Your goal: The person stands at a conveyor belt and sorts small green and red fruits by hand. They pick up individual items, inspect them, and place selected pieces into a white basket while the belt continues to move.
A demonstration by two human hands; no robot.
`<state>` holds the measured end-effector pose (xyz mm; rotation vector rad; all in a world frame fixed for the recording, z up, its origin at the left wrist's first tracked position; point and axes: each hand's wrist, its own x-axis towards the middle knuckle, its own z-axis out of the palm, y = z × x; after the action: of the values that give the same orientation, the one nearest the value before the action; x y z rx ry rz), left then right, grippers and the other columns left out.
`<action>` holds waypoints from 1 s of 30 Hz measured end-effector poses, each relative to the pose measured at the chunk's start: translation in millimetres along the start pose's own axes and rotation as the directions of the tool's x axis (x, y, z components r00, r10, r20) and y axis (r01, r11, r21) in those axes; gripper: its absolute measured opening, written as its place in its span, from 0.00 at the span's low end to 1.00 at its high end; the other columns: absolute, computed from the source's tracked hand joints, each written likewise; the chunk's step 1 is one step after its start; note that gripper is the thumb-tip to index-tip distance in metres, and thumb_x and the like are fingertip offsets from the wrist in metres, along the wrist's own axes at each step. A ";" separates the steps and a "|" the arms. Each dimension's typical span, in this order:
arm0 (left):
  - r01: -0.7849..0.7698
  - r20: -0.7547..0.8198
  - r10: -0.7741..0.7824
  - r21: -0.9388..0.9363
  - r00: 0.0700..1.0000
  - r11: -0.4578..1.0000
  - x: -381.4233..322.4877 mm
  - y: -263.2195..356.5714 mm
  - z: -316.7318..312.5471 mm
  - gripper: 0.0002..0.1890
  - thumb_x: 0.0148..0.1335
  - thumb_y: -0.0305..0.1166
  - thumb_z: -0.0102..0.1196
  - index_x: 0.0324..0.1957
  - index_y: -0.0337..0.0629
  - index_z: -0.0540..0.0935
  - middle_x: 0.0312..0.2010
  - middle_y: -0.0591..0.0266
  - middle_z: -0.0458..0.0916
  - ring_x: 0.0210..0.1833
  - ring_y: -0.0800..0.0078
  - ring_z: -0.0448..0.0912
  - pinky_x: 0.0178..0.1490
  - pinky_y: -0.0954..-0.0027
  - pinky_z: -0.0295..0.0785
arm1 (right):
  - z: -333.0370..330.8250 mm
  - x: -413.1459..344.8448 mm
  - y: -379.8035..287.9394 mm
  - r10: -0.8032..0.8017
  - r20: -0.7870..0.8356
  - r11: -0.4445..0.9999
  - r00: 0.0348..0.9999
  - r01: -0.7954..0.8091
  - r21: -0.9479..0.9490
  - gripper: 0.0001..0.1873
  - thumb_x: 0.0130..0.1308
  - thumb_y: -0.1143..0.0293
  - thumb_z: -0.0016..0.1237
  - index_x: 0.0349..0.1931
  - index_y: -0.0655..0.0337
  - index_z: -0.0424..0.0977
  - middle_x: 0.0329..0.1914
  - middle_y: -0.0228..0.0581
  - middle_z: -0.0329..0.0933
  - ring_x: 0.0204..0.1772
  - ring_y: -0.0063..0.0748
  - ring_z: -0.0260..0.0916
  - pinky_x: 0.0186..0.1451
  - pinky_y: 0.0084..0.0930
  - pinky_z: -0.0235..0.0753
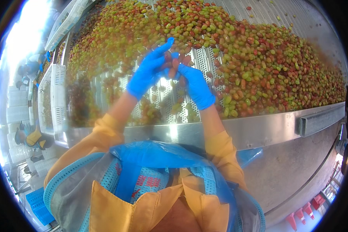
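Red and green grape-like fruits (249, 69) lie spread over a perforated metal conveyor tray (201, 62). Above its middle, my left hand (150, 66), in a blue glove, is held with its index finger extended and reddish fruits at its palm side. Close on its right, my right hand (195, 84), gloved in blue too, has its fingers bent, with thumb and fingertips at a few reddish fruits (174, 68) between the two hands. Which hand bears each fruit is hard to tell, and some fingers are hidden.
A steel rim (255, 129) runs along my side of the tray. White plastic crates (59, 95) stand at the left, one with stems or debris inside. People (32, 68) in blue gloves are farther left. Blue crates (39, 203) are at lower left, red-and-white traffic cones (300, 214) at lower right.
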<state>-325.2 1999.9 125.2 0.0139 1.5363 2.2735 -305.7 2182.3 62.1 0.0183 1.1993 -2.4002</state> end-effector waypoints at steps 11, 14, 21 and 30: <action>-0.016 -0.046 0.100 0.840 0.994 0.543 28.7 17.4 -8.1 0.37 0.71 0.39 0.56 0.79 0.55 0.57 0.77 0.57 0.60 0.72 0.60 0.69 0.67 0.61 0.74 | -40.6 5.6 -11.1 -0.254 -0.154 0.861 0.955 0.151 -0.485 0.21 0.73 0.54 0.53 0.34 0.66 0.82 0.38 0.40 0.82 0.41 0.28 0.78 0.46 0.34 0.76; 0.176 -0.183 -0.068 0.675 0.981 0.716 25.2 8.9 -4.0 0.40 0.70 0.47 0.57 0.79 0.55 0.55 0.78 0.57 0.58 0.75 0.59 0.65 0.67 0.57 0.73 | -34.1 3.3 -20.4 -0.245 -0.129 0.701 0.961 0.084 -0.708 0.20 0.72 0.52 0.52 0.36 0.62 0.83 0.35 0.47 0.82 0.40 0.42 0.79 0.43 0.39 0.75; 0.170 -0.244 -0.048 0.510 0.969 0.843 33.9 -56.0 51.1 0.33 0.66 0.33 0.62 0.74 0.46 0.69 0.63 0.57 0.77 0.63 0.70 0.74 0.67 0.65 0.70 | -35.4 -1.6 -7.4 -0.176 0.199 0.122 0.964 0.221 -0.968 0.17 0.69 0.55 0.46 0.32 0.57 0.81 0.26 0.49 0.81 0.30 0.53 0.80 0.32 0.48 0.77; 0.274 -0.069 -0.266 0.179 0.962 0.945 47.1 -53.9 51.8 0.23 0.69 0.32 0.54 0.65 0.37 0.77 0.61 0.55 0.80 0.58 0.70 0.79 0.66 0.66 0.73 | -46.5 -6.4 -29.9 -0.234 0.415 -0.072 0.879 0.410 -0.909 0.16 0.66 0.60 0.48 0.23 0.56 0.80 0.23 0.46 0.79 0.26 0.48 0.78 0.28 0.43 0.75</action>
<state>-339.9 2078.6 87.8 -0.1849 1.6570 1.9239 -320.6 2235.7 57.1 -0.9911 2.8190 -1.0937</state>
